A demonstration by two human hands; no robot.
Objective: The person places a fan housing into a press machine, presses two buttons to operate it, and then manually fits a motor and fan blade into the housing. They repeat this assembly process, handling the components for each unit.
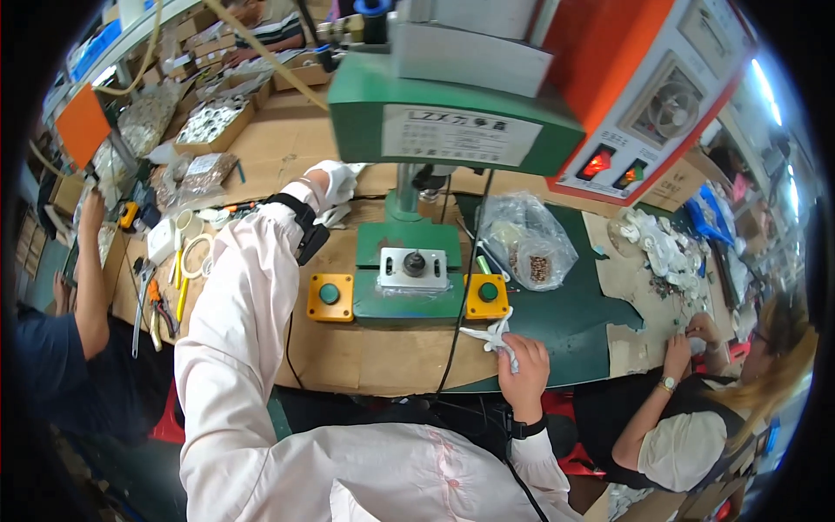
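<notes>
The right hand (527,367) pinches a crumpled white cloth (497,334) jutting out forward-left.

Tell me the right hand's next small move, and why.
Probably the right hand should draw the crumpled white piece back a little: the fingers already hold it, and it lies close beside the yellow button box.

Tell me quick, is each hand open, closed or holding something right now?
Left hand: white material on or in it; open or closed cannot be told.
Right hand: closed, holding crumpled white cloth.
</notes>
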